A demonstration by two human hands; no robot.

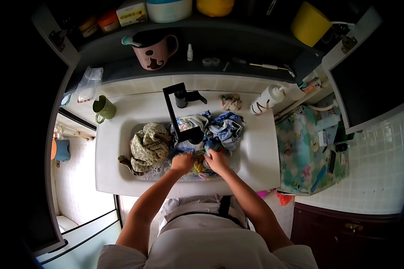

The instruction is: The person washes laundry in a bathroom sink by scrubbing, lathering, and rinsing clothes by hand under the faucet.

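Observation:
Both of my hands are low in the front of a white sink (pixel 260 166) that holds wet laundry and suds. My left hand (pixel 183 162) is closed on a multicoloured wet garment (pixel 198 165) with yellow and dark patches. Just beside it, my right hand (pixel 217 161) grips the same garment, its fingertips partly hidden in the fabric. Behind the hands lies a bunched blue-and-white patterned cloth (pixel 226 127). A beige dotted cloth (pixel 150 143) is heaped at the sink's left side.
A black faucet (pixel 170 107) reaches over the sink. On the rim stand a green mug (pixel 104 109), a crumpled cloth (pixel 231 102) and a white pump bottle (pixel 268 99). The shelf above holds a pink mug (pixel 152 53). A patterned mat (pixel 300 152) with small items lies right.

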